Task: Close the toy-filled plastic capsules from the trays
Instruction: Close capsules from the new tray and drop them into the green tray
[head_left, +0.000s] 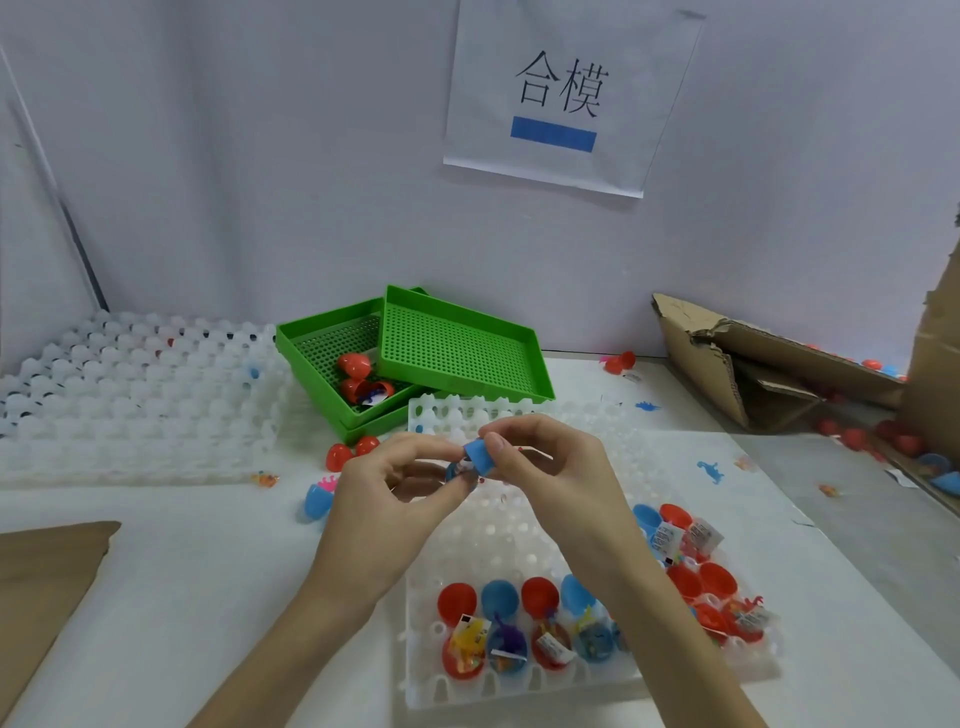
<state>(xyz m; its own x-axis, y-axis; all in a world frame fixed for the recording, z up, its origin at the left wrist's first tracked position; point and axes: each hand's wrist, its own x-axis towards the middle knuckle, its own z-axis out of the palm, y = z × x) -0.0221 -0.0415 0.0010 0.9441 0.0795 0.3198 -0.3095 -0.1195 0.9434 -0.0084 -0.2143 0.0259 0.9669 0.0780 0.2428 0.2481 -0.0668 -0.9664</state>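
Blue capsule (475, 460), pinched half in the left hand (387, 486) and half in the right hand (545, 467) above the white tray (519, 696), was mid-closing; pressing the halves squarely together seemed next.

I see 2 green baskets (457, 348) stacked askew by the wall, a paper sign (566, 93) above them, and torn cardboard (753, 364) at my right.
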